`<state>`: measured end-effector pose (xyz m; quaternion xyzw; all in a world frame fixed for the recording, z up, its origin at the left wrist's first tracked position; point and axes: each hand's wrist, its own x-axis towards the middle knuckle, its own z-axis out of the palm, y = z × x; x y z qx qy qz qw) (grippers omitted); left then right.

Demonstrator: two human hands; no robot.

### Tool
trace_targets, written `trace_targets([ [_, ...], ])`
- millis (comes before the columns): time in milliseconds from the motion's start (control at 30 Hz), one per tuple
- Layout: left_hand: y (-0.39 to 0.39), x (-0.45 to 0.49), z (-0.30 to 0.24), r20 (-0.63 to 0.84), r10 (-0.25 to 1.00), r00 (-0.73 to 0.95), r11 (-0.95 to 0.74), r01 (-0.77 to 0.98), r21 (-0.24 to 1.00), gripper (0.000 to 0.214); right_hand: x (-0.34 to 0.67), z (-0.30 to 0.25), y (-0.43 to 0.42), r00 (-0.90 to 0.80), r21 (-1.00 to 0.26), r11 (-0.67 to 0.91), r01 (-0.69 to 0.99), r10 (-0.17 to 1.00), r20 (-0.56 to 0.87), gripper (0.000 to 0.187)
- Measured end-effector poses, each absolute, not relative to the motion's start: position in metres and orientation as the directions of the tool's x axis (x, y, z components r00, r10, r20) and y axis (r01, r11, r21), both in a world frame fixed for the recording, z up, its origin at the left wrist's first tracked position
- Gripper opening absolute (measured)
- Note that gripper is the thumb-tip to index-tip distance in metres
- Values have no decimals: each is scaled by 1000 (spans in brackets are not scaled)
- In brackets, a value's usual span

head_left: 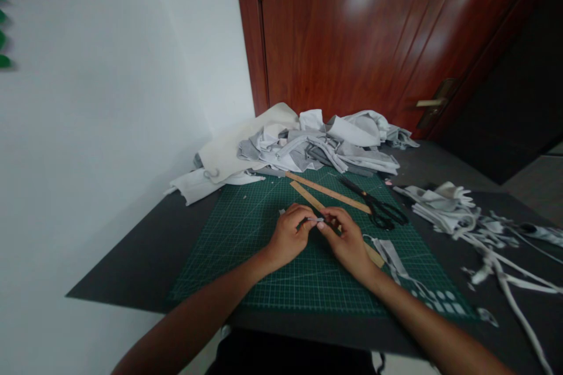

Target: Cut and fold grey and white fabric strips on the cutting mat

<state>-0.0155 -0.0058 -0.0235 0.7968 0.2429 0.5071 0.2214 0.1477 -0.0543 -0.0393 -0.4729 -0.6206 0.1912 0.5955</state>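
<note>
Over the middle of the green cutting mat [246,246], my left hand [289,233] and my right hand [347,241] meet fingertip to fingertip. Both are closed in a pinch on a small, narrow piece of pale grey fabric [315,220], mostly hidden by the fingers. One wooden ruler [303,192] runs beneath my right hand, and its lower end shows past the wrist. A second wooden ruler [329,190] lies just beyond. Black-handled scissors [373,202] rest on the mat to the right of my right hand, and grey fabric strips [393,258] lie beside that wrist.
A heap of white and grey cloth [303,146] covers the table's back, against a wooden door [343,41]. More fabric scraps [448,208] and long white strips [505,287] spread over the dark table [145,263] at right. A white wall [109,99] borders the left.
</note>
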Motion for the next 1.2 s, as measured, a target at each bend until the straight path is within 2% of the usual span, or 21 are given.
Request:
trace_targets([
  [133, -6, -14, -24, 694, 611, 380, -780, 142, 609, 9, 151, -40, -52, 93, -807, 473, 354, 840, 534, 11],
  [267, -10, -13, -23, 651, 648, 395, -741, 129, 659, 12, 152, -43, -54, 45, -735, 507, 450, 809, 586, 11],
  [400, -11, -10, -26, 552, 750, 363, -618, 90, 781, 12, 151, -44, -57, 42, -698, 510, 503, 792, 610, 13],
  [533, -8, -8, -30, 378, 832, 407, -436, 57, 898, 11, 151, -45, -58, 44, -687, 504, 524, 789, 613, 13],
  [700, -9, -7, -34, 351, 840, 414, -451, 172, 876, 13, 151, -49, -57, 15, -625, 503, 596, 772, 635, 12],
  [967, -7, -8, -43, 324, 827, 460, -421, 124, 898, 15, 151, -49, -57, -27, -553, 500, 666, 758, 652, 13],
  [1100, -4, -4, -44, 346, 847, 404, -386, 19, 922, 15, 152, -44, -60, -135, -519, 592, 616, 729, 671, 22],
  [1200, 0, -4, -38, 260, 871, 416, -237, -107, 965, 27, 158, -37, -59, -267, -446, 646, 620, 708, 654, 26],
])
